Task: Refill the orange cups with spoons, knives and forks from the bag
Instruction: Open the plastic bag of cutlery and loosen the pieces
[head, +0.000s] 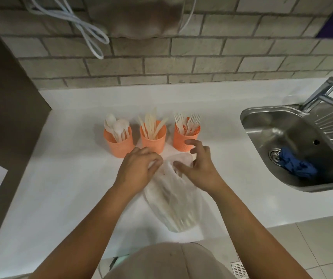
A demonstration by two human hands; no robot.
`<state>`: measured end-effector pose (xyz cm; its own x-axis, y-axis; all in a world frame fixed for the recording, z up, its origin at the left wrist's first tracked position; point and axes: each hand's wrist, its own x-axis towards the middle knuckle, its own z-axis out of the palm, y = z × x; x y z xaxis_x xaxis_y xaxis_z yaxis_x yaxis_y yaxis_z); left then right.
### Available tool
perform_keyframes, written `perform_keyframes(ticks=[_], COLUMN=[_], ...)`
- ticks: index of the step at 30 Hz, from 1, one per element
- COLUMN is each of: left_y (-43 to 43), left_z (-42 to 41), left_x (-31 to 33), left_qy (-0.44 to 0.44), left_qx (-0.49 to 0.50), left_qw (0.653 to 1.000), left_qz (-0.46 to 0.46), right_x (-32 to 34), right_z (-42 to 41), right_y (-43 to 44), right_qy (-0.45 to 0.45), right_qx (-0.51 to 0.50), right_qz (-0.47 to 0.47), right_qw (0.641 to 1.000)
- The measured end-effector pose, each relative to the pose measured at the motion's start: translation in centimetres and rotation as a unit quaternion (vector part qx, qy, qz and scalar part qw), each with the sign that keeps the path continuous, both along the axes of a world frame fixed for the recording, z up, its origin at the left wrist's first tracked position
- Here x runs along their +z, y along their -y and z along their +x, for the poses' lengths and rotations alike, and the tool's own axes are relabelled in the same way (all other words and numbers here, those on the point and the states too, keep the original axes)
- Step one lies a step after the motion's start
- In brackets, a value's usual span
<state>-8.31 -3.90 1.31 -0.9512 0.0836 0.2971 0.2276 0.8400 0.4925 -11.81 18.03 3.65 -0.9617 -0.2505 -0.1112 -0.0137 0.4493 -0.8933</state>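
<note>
Clear plastic bag (173,200) lies flat on white table (70,178), mouth toward the wall, closed end near the front edge. Pale cutlery (179,216) shows through the film, handles roughly aligned; type not readable. Three orange cups stand in a row just behind the bag's mouth: spoon cup (119,144) left, knife cup (153,140) middle, fork cup (183,140) right, each part filled. Left hand (139,168) has its fingers curled and looks to be pinching the bag's rim on its left side. Right hand (199,168) is spread, thumb laid across the mouth, fingers loose in the air just before the fork cup, gripping nothing visible. Sink (294,137) to the right holds a blue cloth (296,166). Judgement: bag is thin, soft, slippery, no shape of its own; hold the rim open with one hand and reach in with the other. Cutlery is light, stiff plastic, apt to tangle and to snag the film; take a small bundle by the handles. The cups look light and tippable, so lower pieces in gently.
</note>
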Motion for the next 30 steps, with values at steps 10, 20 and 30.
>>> perform_keyframes(ticks=[10, 20, 30], left_y=[-0.9, -2.7, -3.5], left_z=[1.2, 3.9, 2.0], left_x=[0.3, 3.5, 2.0], left_qy=[0.100, 0.196, 0.282], left_qx=[0.165, 0.288, 0.299], left_qw=[0.977, 0.834, 0.556], left_qz=[-0.086, 0.427, 0.723], right_x=[-1.1, -2.4, -4.0], right_z=[-2.6, -2.0, -3.4], right_y=[-0.8, -2.8, -2.2], right_qy=[0.077, 0.128, 0.476], right_qx=[0.021, -0.057, -0.125], right_qz=[-0.009, -0.100, -0.378], right_qw=[0.997, 0.985, 0.784])
